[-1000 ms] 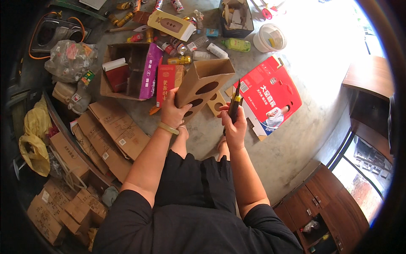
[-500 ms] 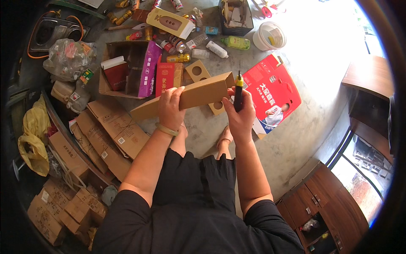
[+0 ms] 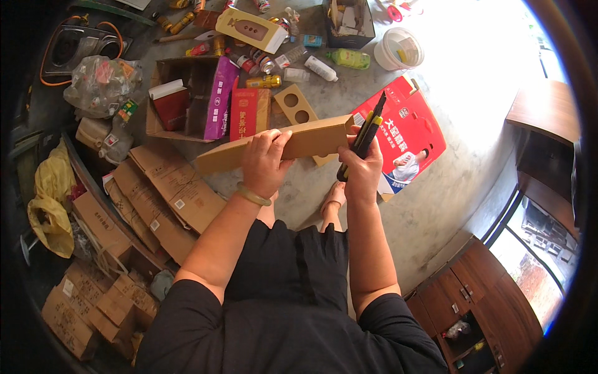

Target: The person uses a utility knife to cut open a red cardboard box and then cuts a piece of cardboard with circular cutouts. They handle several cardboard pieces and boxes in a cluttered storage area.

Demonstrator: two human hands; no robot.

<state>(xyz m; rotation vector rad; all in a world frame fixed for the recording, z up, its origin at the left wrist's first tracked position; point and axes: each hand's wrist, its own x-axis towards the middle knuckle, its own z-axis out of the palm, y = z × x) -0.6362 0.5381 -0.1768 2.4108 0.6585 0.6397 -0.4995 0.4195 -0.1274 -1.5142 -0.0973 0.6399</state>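
My left hand (image 3: 265,163) is wrapped round a long, folded strip of brown cardboard (image 3: 314,131), held roughly level. In my right hand (image 3: 362,167) is a black-and-yellow box cutter (image 3: 369,134), tip upward, with my fingers also at the strip’s right end. Beneath the strip, a tan cardboard insert with round holes (image 3: 291,96) lies on the floor, beside an upright-looking red box (image 3: 248,103). A flattened red printed carton (image 3: 408,128) lies to the right.
Purple-sided open box (image 3: 221,93), bottles and cans (image 3: 321,67), white bucket (image 3: 398,50) and dark box (image 3: 347,22) ahead. Flattened cardboard (image 3: 168,193), a bag of plastic waste (image 3: 96,84) and yellow sack (image 3: 50,206) at left; wooden cabinets (image 3: 473,299) at right.
The cardboard has turned from tilted upright, holes showing, to lying level. Both hands have shifted right, and the cutter has swung from upright to slanting toward the upper right.
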